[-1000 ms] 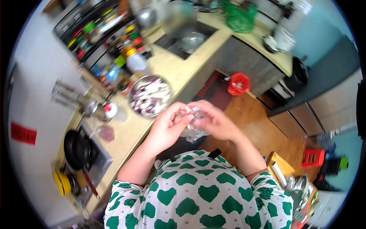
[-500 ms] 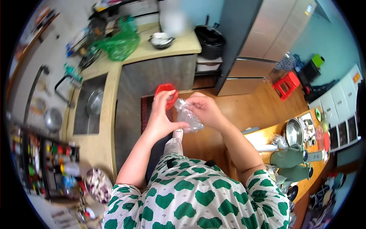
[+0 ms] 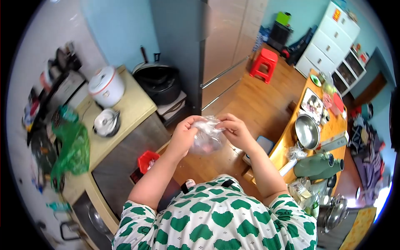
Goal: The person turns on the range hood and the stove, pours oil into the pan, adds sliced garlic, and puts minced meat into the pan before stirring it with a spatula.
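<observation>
A clear plastic bag point(image 3: 206, 143) hangs in front of my body, over the wooden floor. My left hand point(image 3: 185, 134) pinches the left side of its gathered top. On the other side, the fingers of my right hand point(image 3: 234, 130) are closed on the bag's top edge. Something faintly pinkish shows through the lower part of the bag, too blurred to name.
A red bin point(image 3: 146, 161) stands on the floor beside the counter point(image 3: 125, 135). The counter holds a white rice cooker point(image 3: 106, 86) and a green bag point(image 3: 75, 146). At right, a wooden table point(image 3: 287, 139) bears a metal bowl point(image 3: 307, 131) and green flasks point(image 3: 310, 166). A red stool point(image 3: 265, 66) stands farther back.
My view has turned right, away from the sink and toward the table. My left hand, spread with thumb and fingers apart before, now grips the bag's top alongside my right hand.
</observation>
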Demonstrator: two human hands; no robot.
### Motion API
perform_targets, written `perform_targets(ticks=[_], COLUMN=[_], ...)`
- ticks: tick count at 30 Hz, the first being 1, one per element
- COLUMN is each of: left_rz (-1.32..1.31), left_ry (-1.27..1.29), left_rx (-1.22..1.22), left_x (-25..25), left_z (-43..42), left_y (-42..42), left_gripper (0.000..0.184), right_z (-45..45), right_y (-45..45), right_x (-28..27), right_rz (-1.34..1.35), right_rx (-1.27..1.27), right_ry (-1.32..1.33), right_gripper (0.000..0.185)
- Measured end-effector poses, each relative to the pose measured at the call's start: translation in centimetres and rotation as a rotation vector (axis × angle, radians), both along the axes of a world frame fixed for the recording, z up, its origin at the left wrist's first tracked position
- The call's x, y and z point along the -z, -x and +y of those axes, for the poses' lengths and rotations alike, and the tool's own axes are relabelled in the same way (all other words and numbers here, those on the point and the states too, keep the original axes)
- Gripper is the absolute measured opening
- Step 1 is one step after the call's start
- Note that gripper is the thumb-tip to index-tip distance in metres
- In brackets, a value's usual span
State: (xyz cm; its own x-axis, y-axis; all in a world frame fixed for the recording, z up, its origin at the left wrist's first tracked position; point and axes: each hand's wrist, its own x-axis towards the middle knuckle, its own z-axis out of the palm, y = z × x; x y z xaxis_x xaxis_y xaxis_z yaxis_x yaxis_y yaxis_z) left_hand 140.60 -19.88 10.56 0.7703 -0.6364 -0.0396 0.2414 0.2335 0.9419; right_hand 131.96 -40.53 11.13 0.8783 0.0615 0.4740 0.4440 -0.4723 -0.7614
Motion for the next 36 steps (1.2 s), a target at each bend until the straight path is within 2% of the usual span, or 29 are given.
perform_targets(ticks=[1, 2, 4, 7, 10, 11, 14, 15, 16, 18, 19, 21, 22, 24, 26, 29, 32, 33, 34, 36], left_rz=[0.066, 0.132, 0.236, 0.373, 0.373, 0.366, 0.213, 0.025, -0.030, -0.027, -0.105, -0.271, -0.132, -0.084, -0.012, 0.066, 0.073, 0.031, -0.008, -0.126], left_ry=[0.057, 0.113, 0.151, 0.183, 0.225, 0.187, 0.000, -0.166, -0.128, -0.159, -0.177, -0.210, -0.142, -0.069, -0.127, -0.124, -0.075, -0.078, -0.086, -0.074], left_rx=[-0.001, -0.008, -0.010, 0.010, 0.013, 0.067, 0.285, 0.403, 0.439, 0.305, 0.260, 0.165, 0.180, 0.082, 0.006, -0.070, -0.111, -0.102, -0.093, -0.079], left_x=[0.2, 0.4, 0.6, 1.0, 2.4, 1.9, -0.4, -1.3, -1.4, -2.3, -1.3, 0.9, 1.3, 2.0, 2.0, 3.2, 2.8, 2.2, 2.0, 3.2], left_z=[-1.8, -3.8, -7.9, -14.5, -21.4, -23.2, -27.9, -29.1, -30.7, -34.4, -36.1, -39.7, -41.4, -44.7, -47.4, -51.0, -53.9, -54.5, -55.0, -56.7], left_y=[-1.8, -3.6, -6.2, -8.8, -11.2, -12.2, -16.3, -18.5, -20.1, -21.7, -22.6, -25.0, -25.9, -27.5, -30.0, -34.4, -37.7, -38.7, -39.6, -41.4], left_gripper=[0.041, 0.041, 0.042, 0.038, 0.036, 0.043, 0.050, 0.054, 0.051, 0.044, 0.044, 0.043, 0.035, 0.034, 0.037, 0.039, 0.039, 0.040, 0.041, 0.030], right_z=[-0.7, -1.6, -2.7, -5.7, -12.5, -14.6, -21.7, -23.9, -26.2, -30.3, -31.5, -34.6, -36.4, -39.3, -41.8, -44.6, -48.6, -49.0, -50.0, -51.8], right_y=[-0.3, -1.3, -2.6, -5.4, -9.6, -10.8, -14.0, -15.5, -16.6, -19.0, -20.0, -22.7, -24.4, -27.1, -29.4, -33.5, -37.6, -38.7, -40.0, -41.8], right_x=[0.1, 0.9, -1.3, -0.8, 2.7, 3.1, 4.2, 4.6, 5.0, 4.7, 2.9, 3.3, 3.6, 3.3, 1.8, 1.5, 2.2, 1.7, 1.1, -0.3], right_rz=[0.101, 0.020, -0.155, -0.038, -0.021, -0.072, 0.002, 0.013, 0.098, 0.286, 0.335, 0.359, 0.359, 0.380, 0.449, 0.278, 0.247, 0.330, 0.404, 0.579], right_rx=[0.024, 0.041, 0.289, 0.535, 0.508, 0.505, 0.411, 0.390, 0.364, 0.306, 0.246, 0.176, 0.144, 0.158, 0.196, 0.340, 0.230, 0.207, 0.225, 0.250], right_ry=[-0.074, -0.045, 0.411, 0.499, 0.310, 0.203, 0.005, -0.150, -0.300, -0.607, -0.771, -0.795, -0.804, -0.764, -0.723, -0.509, -0.266, -0.400, -0.371, -0.302], right_gripper=[0.029, 0.033, 0.040, 0.050, 0.051, 0.050, 0.048, 0.044, 0.042, 0.040, 0.041, 0.045, 0.047, 0.052, 0.056, 0.057, 0.047, 0.029, 0.027, 0.025])
